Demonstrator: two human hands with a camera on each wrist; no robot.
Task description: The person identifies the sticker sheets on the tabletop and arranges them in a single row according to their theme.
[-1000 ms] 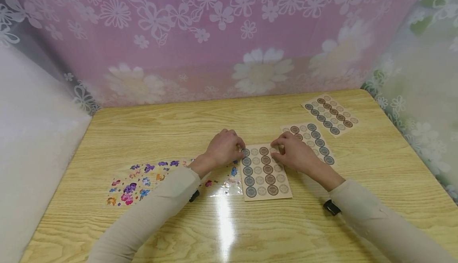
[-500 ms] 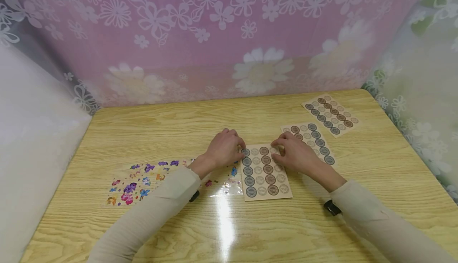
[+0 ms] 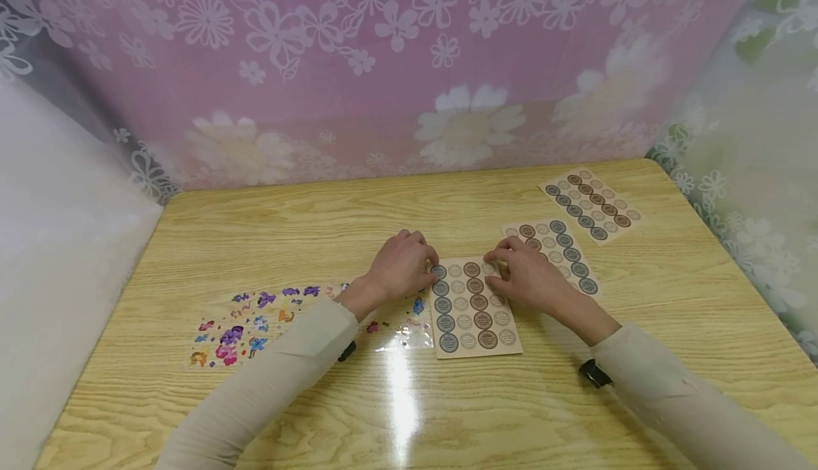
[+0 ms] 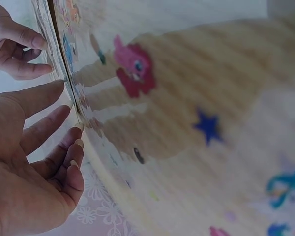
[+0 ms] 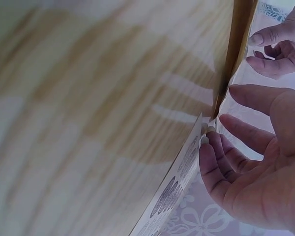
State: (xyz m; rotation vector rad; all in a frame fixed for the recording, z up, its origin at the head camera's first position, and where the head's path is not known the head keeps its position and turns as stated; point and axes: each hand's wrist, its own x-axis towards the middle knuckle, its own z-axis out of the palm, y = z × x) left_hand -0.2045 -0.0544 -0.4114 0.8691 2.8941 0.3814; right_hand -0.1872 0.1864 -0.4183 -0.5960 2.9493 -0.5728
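A sheet of round stickers (image 3: 464,314), with blue-grey, brown and pale seals in columns, lies flat on the table between both hands. It has a thick-looking edge in the wrist views. My left hand (image 3: 401,264) touches its far left corner, thumb and forefinger apart along the side. Likewise, my right hand (image 3: 529,271) rests its fingertips at the far right corner. In the left wrist view the left hand's fingers (image 4: 44,130) reach the edge without visibly closing round it. The right wrist view shows the right hand's fingers (image 5: 246,130) spread at the edge too.
Left of the sheet, a clear sticker sheet (image 3: 217,314) with colourful ponies lies partly under the left forearm. Another round-sticker sheet (image 3: 578,269) is partly hidden behind the right hand. A third one (image 3: 591,205) lies near the table's far right corner. Floral curtains (image 3: 358,101) surround the table.
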